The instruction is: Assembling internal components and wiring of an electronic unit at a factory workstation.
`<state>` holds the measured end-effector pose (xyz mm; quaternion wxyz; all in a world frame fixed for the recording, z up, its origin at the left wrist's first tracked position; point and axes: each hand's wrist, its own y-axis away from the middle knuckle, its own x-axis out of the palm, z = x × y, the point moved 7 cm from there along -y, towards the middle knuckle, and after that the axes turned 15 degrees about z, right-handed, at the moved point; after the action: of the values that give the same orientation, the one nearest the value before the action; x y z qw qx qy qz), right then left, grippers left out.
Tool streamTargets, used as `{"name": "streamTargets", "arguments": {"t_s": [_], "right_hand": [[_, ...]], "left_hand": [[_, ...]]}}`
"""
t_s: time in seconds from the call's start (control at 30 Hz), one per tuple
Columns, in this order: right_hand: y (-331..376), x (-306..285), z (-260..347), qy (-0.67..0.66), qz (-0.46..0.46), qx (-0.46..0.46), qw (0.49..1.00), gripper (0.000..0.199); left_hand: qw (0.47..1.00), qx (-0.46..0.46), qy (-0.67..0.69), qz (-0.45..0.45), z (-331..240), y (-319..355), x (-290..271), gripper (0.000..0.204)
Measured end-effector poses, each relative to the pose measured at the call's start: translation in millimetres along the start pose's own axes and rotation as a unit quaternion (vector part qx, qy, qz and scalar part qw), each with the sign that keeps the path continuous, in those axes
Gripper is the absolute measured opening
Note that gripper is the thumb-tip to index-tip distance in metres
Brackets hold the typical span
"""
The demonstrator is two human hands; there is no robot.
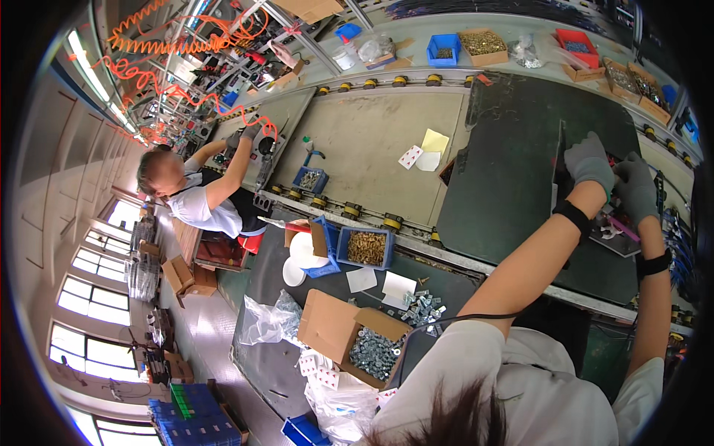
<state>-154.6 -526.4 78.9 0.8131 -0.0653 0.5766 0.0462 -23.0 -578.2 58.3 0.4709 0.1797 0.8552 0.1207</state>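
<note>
My left hand (pixel 587 163), in a grey glove, is over a dark device (pixel 556 175) on the black board at the right. Its fingers are curled, and what they hold, if anything, is hidden. My right hand (pixel 636 189), gloved as well, sits just right of it with bent fingers over the same device; its grip is hidden too. Below the hands, a pink-purple strip (pixel 623 228) and small white parts show at the device's near end. Dark bands go round both wrists, and a black cord (pixel 468 318) runs by my left arm.
The black board (pixel 506 201) rests on a roller line (pixel 393 221). A side table holds a blue bin of brass screws (pixel 366 247), a carton of metal fasteners (pixel 374 354) and loose clips (pixel 424 308). Parts boxes (pixel 483 46) line the far side. A co-worker (pixel 208 186) stands left.
</note>
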Motion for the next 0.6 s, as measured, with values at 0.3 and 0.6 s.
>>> {"name": "streamTargets", "arguments": {"t_s": [0.3, 0.6], "right_hand": [[-4, 8, -12, -0.057, 0.023, 0.024, 0.998, 0.018], [3, 2, -4, 0.001, -0.056, -0.04, 0.998, 0.018]], "left_hand": [[0.999, 0.008, -0.024, -0.036, 0, -17, 14, 0.084], [0.992, 0.023, -0.03, -0.124, -1, 1, 12, 0.053]]}}
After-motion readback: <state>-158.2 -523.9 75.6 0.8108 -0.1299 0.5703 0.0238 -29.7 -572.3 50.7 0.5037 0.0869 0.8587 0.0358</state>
